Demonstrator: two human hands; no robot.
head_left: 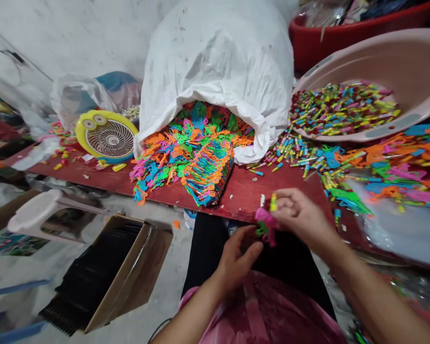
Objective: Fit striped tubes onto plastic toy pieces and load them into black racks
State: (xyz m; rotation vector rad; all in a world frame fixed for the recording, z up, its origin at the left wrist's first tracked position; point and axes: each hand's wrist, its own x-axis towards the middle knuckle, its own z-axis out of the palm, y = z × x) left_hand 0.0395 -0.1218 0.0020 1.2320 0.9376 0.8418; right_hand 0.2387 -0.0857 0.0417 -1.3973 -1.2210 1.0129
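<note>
My right hand (295,212) is closed in a pinch at the front edge of the red table, over my lap. It grips a small yellow tube (273,201) that stands up from the fingertips, along with a pink plastic piece (266,219). A green plastic piece (261,230) hangs just under the pink one; both are blurred, so their exact shape is unclear. Close to the green piece is my left hand (236,255), its thumb and forefinger apart. Whether its fingertips touch the green piece is hard to see.
On the red table (247,186), flat coloured plastic pieces (200,162) spill from a large white sack (218,57). To the right, a pink basin (365,131) holds small striped tubes (347,107). A yellow fan (107,136) stands left. Below are a cardboard box (129,282) and plastic stool (39,210).
</note>
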